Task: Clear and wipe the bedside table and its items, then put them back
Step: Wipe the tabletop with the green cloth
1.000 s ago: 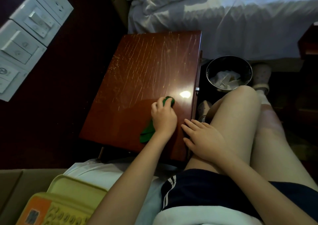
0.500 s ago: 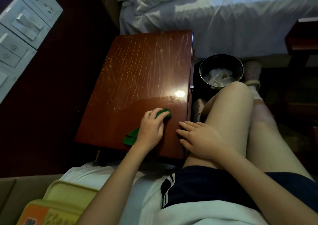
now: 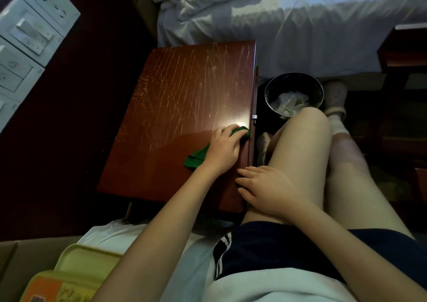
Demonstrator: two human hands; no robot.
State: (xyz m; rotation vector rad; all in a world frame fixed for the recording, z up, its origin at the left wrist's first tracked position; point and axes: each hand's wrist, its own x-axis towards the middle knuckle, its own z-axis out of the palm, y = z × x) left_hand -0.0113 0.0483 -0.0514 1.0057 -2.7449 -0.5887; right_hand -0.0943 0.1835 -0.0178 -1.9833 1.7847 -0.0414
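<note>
Your left grip [image 3: 221, 149] is curled around the green cloth [image 3: 196, 158] and presses it down on the brown surface [image 3: 175, 93] near its right edge, while your right grip [image 3: 265, 186] lies flat, fingers straight, on the near right corner.

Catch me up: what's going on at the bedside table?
A seated person is cleaning the bedside table. The left hand grips a bunched green cloth and presses it on the top near the right edge. The right hand rests flat, fingers straight, on the near right corner. Pale streaks show across the far part of the top. A yellow tray sits at lower left, and a bin stands on the floor to the right.
</note>
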